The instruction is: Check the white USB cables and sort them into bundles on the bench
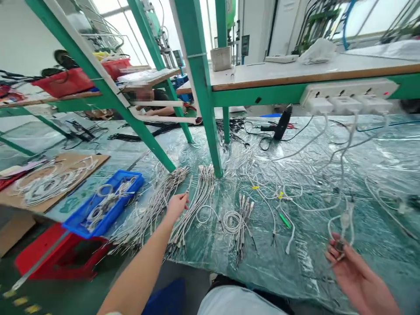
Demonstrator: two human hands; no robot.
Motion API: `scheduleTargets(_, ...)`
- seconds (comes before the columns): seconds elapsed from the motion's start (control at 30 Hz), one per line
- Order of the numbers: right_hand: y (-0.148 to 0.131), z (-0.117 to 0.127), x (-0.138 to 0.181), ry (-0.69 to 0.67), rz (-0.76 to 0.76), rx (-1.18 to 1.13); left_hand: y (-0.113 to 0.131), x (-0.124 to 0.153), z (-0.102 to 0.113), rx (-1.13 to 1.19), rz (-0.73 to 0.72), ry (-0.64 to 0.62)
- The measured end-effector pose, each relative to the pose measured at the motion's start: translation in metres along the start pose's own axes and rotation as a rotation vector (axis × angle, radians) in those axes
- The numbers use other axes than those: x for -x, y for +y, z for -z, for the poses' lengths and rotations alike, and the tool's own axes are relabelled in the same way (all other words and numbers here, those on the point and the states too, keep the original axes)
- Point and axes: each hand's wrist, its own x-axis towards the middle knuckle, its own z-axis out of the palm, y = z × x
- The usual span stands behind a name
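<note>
My left hand (177, 204) reaches out over two long bundles of white cables (193, 201) lying on the plastic-covered green table (295, 262); its fingers are curled down on the cables and pinch one of them. My right hand (352, 273), low at the right, has its fingers closed around a white cable (344, 218) with a small connector end, which loops up toward white plugs in a power strip (348, 89). A small coiled cable bundle (234, 221) lies between the two hands.
A blue tray (108, 203) of cable coils sits left, above a red bin (55, 256). Cardboard with more cables (49, 181) lies far left. Green frame legs (206, 109) stand mid-table. A black tool (282, 122) lies behind. Another person (154, 103) works beyond the shelf.
</note>
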Motion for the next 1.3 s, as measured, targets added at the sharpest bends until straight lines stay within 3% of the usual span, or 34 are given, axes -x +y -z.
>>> scheduleTargets(0.13,-0.002,-0.013,0.018,-0.039,0.047,-0.071,0.043,-0.036,-0.026,-0.047,-0.025,-0.053)
scheduleTargets(0.23,-0.009,-0.021,0.019,-0.077,0.063,-0.133,0.070,-0.028,-0.061,-0.067,-0.125,-0.103)
scheduleTargets(0.33,-0.016,-0.022,0.020,-0.071,0.074,-0.197,0.089,0.033,-0.118,-0.009,-0.275,-0.328)
scheduleTargets(0.37,-0.017,-0.022,0.022,-0.061,0.074,-0.212,0.095,0.062,-0.139,0.023,-0.320,-0.439)
scheduleTargets(0.43,-0.016,-0.024,0.026,-0.030,0.080,-0.215,0.110,0.124,-0.180,0.200,-0.418,-0.775)
scheduleTargets(0.47,-0.014,-0.025,0.028,-0.012,0.088,-0.194,0.120,0.153,-0.197,0.301,-0.438,-0.870)
scheduleTargets(0.53,-0.010,-0.028,0.034,-0.007,0.128,-0.114,0.142,0.199,-0.221,0.457,-0.447,-0.955)
scheduleTargets(0.63,-0.004,-0.029,0.044,-0.059,0.239,0.015,0.172,0.233,-0.236,0.608,-0.355,-1.051)
scheduleTargets(0.77,-0.002,-0.027,0.056,-0.071,0.256,-0.025,0.184,0.238,-0.229,0.667,-0.168,-1.178)
scheduleTargets(0.97,0.000,-0.019,0.059,-0.012,0.175,-0.072,0.174,0.235,-0.219,0.640,-0.088,-1.073)
scheduleTargets(1.13,-0.029,0.005,0.072,0.179,0.386,0.269,0.164,0.217,-0.223,0.830,0.068,-0.991)
scheduleTargets(1.3,-0.084,0.015,0.111,0.323,0.707,0.209,0.136,0.178,-0.225,1.164,0.224,-0.588)
